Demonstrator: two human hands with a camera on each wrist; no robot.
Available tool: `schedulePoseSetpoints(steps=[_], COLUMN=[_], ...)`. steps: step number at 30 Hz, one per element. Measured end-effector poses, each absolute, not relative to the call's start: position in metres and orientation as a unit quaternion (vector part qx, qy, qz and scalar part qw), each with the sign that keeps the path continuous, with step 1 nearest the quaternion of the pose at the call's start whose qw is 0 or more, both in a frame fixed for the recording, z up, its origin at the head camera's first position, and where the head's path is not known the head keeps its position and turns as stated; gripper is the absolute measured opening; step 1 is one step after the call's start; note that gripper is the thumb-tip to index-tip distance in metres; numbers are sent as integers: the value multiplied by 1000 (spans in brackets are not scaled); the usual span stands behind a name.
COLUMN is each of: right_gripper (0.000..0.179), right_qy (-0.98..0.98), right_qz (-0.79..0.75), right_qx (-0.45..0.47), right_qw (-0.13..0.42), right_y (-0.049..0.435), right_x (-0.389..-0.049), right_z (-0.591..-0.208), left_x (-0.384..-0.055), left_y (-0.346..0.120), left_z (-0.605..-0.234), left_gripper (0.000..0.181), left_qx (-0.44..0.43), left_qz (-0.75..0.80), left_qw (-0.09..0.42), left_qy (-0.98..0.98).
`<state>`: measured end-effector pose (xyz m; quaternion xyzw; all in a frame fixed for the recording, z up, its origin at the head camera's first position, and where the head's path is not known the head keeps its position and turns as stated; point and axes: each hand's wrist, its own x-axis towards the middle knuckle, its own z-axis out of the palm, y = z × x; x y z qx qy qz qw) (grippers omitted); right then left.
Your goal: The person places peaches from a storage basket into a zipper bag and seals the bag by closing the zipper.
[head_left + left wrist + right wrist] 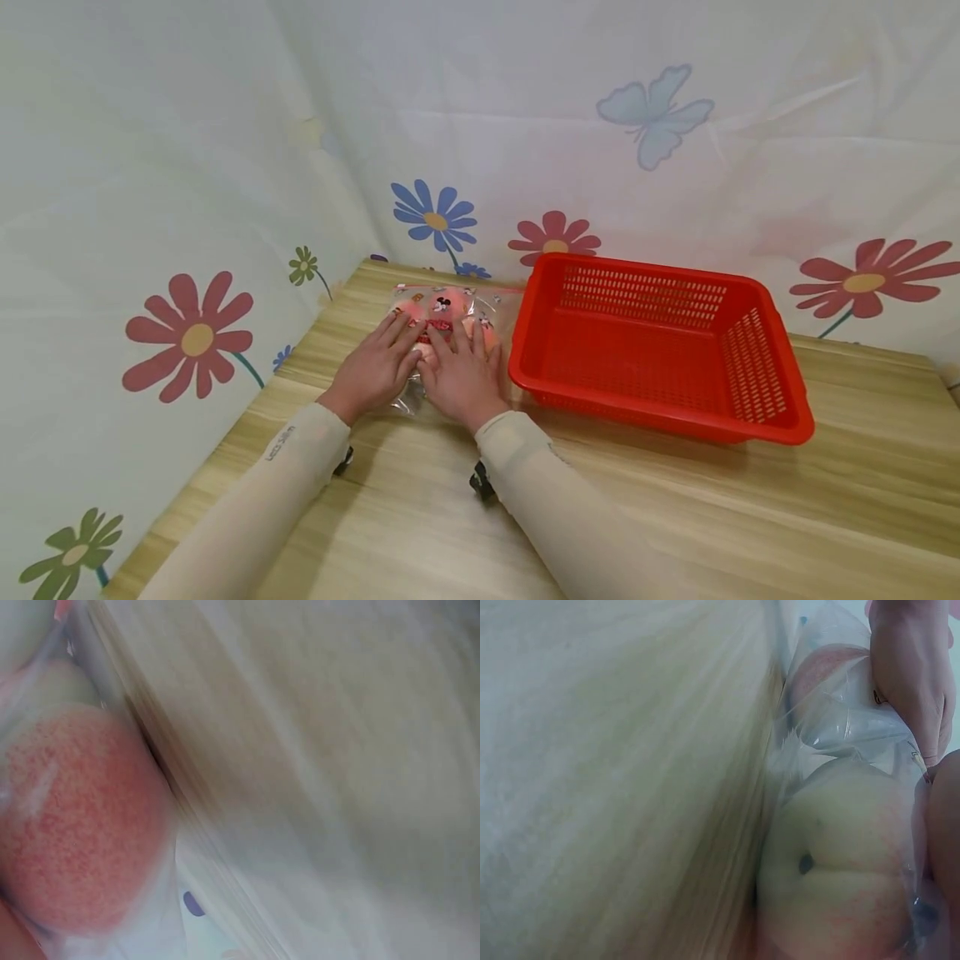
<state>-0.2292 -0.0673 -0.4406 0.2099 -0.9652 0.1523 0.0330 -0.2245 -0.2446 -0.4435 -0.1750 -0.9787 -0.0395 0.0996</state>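
A clear printed zip bag (486, 297) of peaches lies on the wooden table. Both hands rest on top of it, side by side, their fingers fairly straight and spread over the plastic. My left hand (377, 364) covers the bag's left part, and my right hand (463, 377) its right part. Up close in the left wrist view is a red-speckled peach (82, 825) inside the plastic. A pale peach (840, 840) with a crease and a dark spot fills the lower part of the bag in the right wrist view. The hands hide much of the bag's middle.
Right beside the bag stands a red plastic basket (660, 406) with slotted walls and nothing in it. The wooden table (420, 517) meets flower-printed cloth walls (480, 100) at the back and left.
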Motion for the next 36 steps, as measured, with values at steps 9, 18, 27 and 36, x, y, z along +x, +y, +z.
schedulePoseSetpoints(steps=[9, 18, 27, 36], right_gripper=[61, 62, 61, 63], right_qy=[-966, -967, -954, -930], right_qz=[141, 131, 87, 96], right_qx=[214, 216, 282, 336], right_qw=[39, 33, 48, 111], right_y=[-65, -64, -54, -24], right_x=[-231, -232, -228, -228], right_z=[-441, -439, -422, -385], left_x=[-223, -220, -221, -230], left_y=[-241, -240, -228, -200], left_z=[-442, -439, -425, -392], left_gripper=[56, 56, 53, 52], left_qx=[-154, -153, -145, -164], left_qz=[-30, -36, -80, -85], left_qw=[90, 90, 111, 159], left_qy=[-984, -983, -980, -970])
